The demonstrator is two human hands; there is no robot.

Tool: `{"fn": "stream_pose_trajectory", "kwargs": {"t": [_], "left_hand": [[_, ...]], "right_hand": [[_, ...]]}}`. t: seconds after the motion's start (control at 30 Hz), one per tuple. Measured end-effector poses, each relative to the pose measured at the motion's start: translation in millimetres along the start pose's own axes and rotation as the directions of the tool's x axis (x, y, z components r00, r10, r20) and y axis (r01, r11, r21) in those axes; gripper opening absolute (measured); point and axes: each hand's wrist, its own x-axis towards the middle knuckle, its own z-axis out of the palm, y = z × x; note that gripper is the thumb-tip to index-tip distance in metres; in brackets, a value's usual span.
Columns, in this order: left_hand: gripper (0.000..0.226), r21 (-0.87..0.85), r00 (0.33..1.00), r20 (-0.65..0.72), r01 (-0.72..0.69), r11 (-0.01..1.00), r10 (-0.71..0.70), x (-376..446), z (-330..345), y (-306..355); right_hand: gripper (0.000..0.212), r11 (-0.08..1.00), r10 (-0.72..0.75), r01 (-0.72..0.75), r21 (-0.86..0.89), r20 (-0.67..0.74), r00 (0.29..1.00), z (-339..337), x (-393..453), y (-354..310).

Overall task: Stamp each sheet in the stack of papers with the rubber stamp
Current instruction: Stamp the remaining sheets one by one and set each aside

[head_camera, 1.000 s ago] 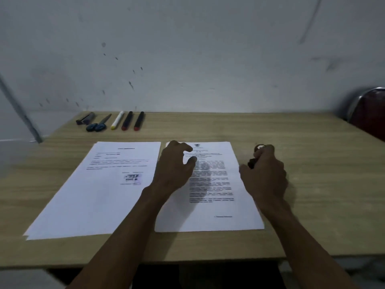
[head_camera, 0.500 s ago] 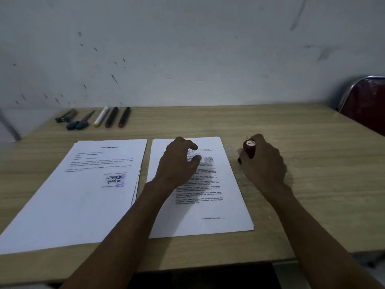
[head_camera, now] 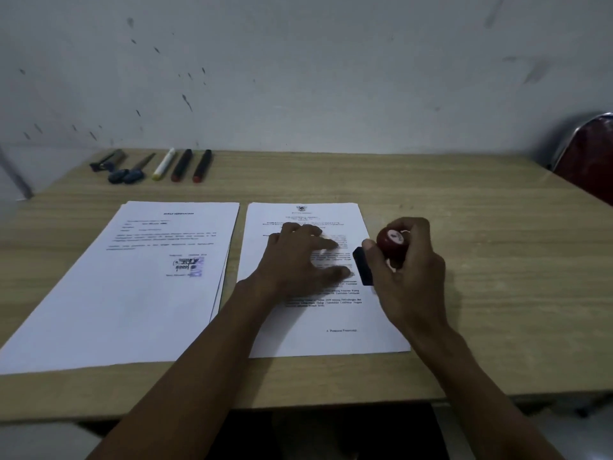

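Observation:
Two piles of white printed sheets lie side by side on the wooden table (head_camera: 481, 260). The left pile (head_camera: 139, 293) shows a purple stamp mark on its top sheet. My left hand (head_camera: 298, 263) rests flat with spread fingers on the right pile (head_camera: 331, 327), over the printed text. My right hand (head_camera: 408, 270) grips the rubber stamp (head_camera: 391, 244) by its round red-brown knob. The stamp's black base is tilted and sits at the right edge of that sheet. Whether the base touches the paper is unclear.
Along the table's far left edge lie a dark tool (head_camera: 107, 160), blue-handled scissors (head_camera: 131, 172), a white marker (head_camera: 163, 164) and two black markers (head_camera: 192, 166). A dark red chair (head_camera: 587, 157) stands at the far right. A grey wall rises behind the table.
My right hand has carried the stamp left from the bare table to the right sheet's edge. My left hand's fingers have flattened on the paper. The camera tilted down.

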Motion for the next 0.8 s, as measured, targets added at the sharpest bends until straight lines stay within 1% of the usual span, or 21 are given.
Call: {"fn": "stream_pose_trajectory", "kwargs": {"t": [0.1,0.17,0.27,0.43,0.57,0.8], "left_hand": [[0.073,0.023,0.999,0.045,0.019,1.000,-0.020,1.5,-2.2,1.1],[0.068,0.021,0.999,0.031,0.026,0.999,-0.026,1.4,-1.3,1.4],[0.065,-0.004,0.999,-0.001,0.045,0.999,-0.045,0.1,2.3,0.4],[0.068,-0.028,0.998,-0.021,0.063,0.998,-0.064,-0.8,7.6,-2.3],[0.068,-0.022,0.998,-0.045,0.051,0.998,-0.052,-1.4,10.8,-4.4],[0.067,-0.024,0.998,-0.046,0.047,0.999,-0.048,-2.0,12.7,-6.2]], "right_hand": [[0.022,0.999,-0.046,0.045,0.016,0.040,0.998,0.9,-10.1,-2.7],[0.019,0.997,-0.071,0.070,0.007,0.046,0.996,-0.7,-14.8,-3.7],[0.024,0.995,-0.089,0.090,-0.033,0.039,0.995,-4.1,-20.9,-4.1],[0.017,0.991,-0.070,0.073,-0.115,0.030,0.997,-5.6,-28.1,-4.5],[0.018,0.982,-0.032,0.041,-0.184,0.052,0.998,-4.3,-28.8,-6.8],[0.015,0.973,0.000,0.026,-0.229,0.111,0.994,-5.1,-30.1,-10.0]]}}
